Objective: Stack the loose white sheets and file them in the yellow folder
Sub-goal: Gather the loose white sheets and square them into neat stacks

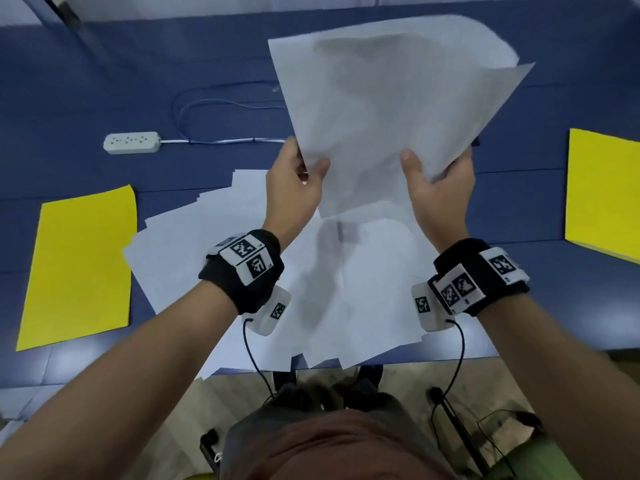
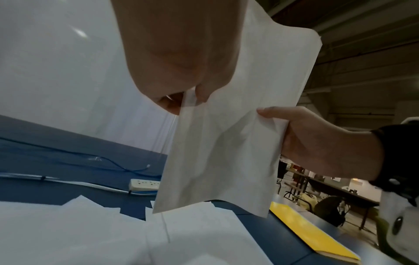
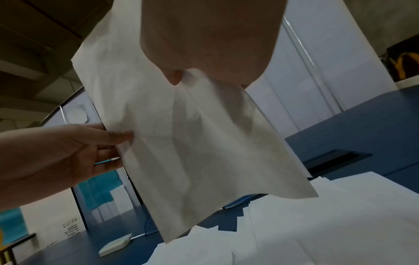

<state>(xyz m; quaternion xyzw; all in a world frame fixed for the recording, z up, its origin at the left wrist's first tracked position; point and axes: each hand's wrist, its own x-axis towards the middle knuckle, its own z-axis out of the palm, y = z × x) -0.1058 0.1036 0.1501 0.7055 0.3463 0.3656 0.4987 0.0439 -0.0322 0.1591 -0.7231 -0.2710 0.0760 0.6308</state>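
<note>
I hold a thin stack of white sheets (image 1: pixel 391 109) upright above the table. My left hand (image 1: pixel 298 181) pinches its left lower edge, thumb in front. My right hand (image 1: pixel 440 188) grips the right lower edge the same way. In the left wrist view the held sheets (image 2: pixel 229 143) hang below my left hand (image 2: pixel 181 75), with my right hand (image 2: pixel 322 143) at their side. The right wrist view shows the same sheets (image 3: pixel 192 143). Below them a loose spread of white sheets (image 1: pixel 311 289) lies on the blue table (image 1: pixel 86 81). A yellow folder (image 1: pixel 79 268) lies at the left, another yellow folder (image 1: pixel 602 192) at the right.
A white power strip (image 1: pixel 131 143) with a blue and white cable (image 1: pixel 214 105) lies behind the loose sheets. The table's front edge runs just under the paper spread, some sheets hanging over it. Beyond the table, dark tables and a chair (image 2: pixel 328 209) stand far off.
</note>
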